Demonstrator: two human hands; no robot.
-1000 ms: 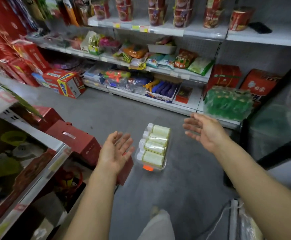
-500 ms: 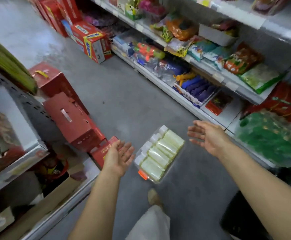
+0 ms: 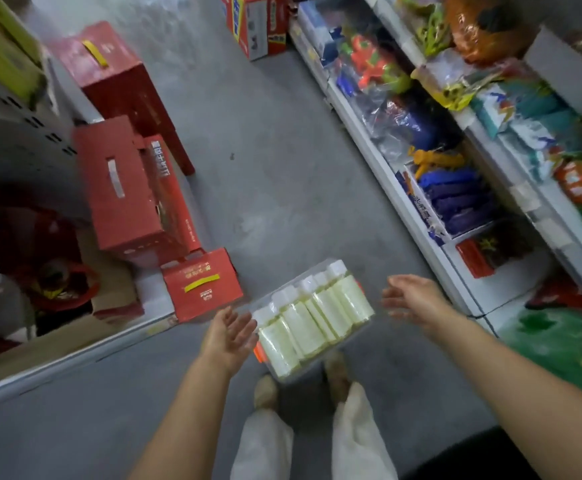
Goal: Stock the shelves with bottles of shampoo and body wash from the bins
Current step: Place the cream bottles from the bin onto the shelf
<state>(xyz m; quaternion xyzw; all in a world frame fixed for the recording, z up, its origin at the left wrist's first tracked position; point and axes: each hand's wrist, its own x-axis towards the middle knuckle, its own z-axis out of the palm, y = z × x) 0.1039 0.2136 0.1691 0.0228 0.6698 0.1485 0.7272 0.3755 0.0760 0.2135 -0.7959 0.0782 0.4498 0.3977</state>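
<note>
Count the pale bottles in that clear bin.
4 bottles, side by side in the clear bin: one by the left hand, two in the middle, one farthest. More may hide beneath.

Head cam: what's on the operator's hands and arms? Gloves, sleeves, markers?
The left hand and right hand are ungloved, and no sleeve reaches into frame on either arm. No watch, bracelet, ring or marker shows.

Four pale bottles (image 3: 312, 318) lie in one clear bin (image 3: 317, 367) at lower centre. One left hand (image 3: 229, 332) and one right hand (image 3: 412, 299) flank it. Three red boxes (image 3: 127, 188) stand at the left of the frame, and two shoes (image 3: 265, 389) show near the bottom.
</note>
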